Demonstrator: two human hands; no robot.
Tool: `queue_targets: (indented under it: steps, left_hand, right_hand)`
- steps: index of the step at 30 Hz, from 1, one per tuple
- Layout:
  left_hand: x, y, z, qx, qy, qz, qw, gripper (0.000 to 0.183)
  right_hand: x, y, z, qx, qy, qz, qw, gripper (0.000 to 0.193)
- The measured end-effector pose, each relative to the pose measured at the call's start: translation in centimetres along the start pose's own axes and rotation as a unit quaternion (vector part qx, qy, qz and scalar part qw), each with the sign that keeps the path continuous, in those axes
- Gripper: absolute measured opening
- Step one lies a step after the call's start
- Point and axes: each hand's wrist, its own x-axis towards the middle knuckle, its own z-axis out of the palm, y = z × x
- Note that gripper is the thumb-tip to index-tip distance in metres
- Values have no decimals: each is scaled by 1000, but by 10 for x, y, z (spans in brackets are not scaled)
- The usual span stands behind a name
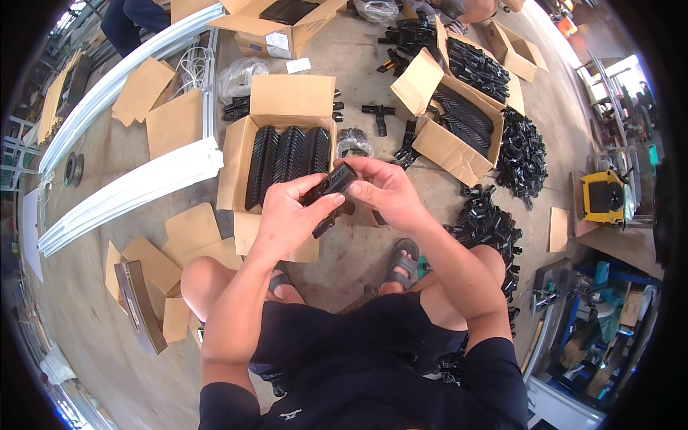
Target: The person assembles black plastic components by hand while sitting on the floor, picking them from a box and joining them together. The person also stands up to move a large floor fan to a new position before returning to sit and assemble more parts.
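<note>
Dark shirt (pixel 373 398) is nearest the cam, lower middle of frame, w/ dark shorts just above it. Black tube fitting (pixel 338 180) is at ctr of frame, held up btwn both hands, tilted, one round end toward upper right; its lower part is partly hidden by fingers. L hand (pixel 288 218) is closed round its lower left side, thumb along the front. R hand (pixel 387 192) pinches the upper right end btwn thumb & fingers.

Just behind & left of the hands, an open cardboard box (pixel 232 161) has black ribbed parts (pixel 292 154) standing in rows, approx three across. Right of that, upper middle, a T-shaped black fitting (pixel 379 119) lies on the concrete floor (pixel 344 279). Upper right: tilted open carton (pixel 453 163) w/ more black parts inside, a heap of black fittings (pixel 523 154) beside it, & another pile (pixel 489 223) nearer, by the R forearm. Grey sandals (pixel 403 264) on the feet, below ctr.

Farther out: long white strips (pixel 136 192) across the left, opened cardboard (pixel 154 265) lower left, yellow-framed item (pixel 603 197) far right, blue shelving (pixel 566 337) w/ mixed stuff lower right, & another person's dark-clothed legs (pixel 132 25) upper left
</note>
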Motion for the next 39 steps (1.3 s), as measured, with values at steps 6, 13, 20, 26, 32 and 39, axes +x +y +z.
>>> queue_targets:
  steps: [6, 13, 20, 26, 32, 39]
  left_hand:
    - [-4, 3, 3, -25, -17, 39, 999, 35]
    - [-2, 1, 18, 25, 96, 215, 971, 38]
    - [-8, -16, 27, -46, 100, 207, 972, 34]
    - [-9, -16, 32, -95, 136, 169, 972, 25]
    - [8, -30, 22, -296, 139, 94, 940, 14]
    - [13, -24, 9, -355, 149, 63, 921, 14]
  right_hand:
    - [-3, 3, 2, -102, 17, -83, 991, 33]
    - [-3, -1, 9, -24, 65, -85, 994, 32]
    - [-4, -4, 13, -43, 81, -99, 991, 35]
    - [-5, -15, 17, -41, 93, -51, 994, 35]
    - [16, 56, -63, 117, 225, 54, 966, 22]
    - [-2, 43, -31, 71, 161, 63, 982, 20]
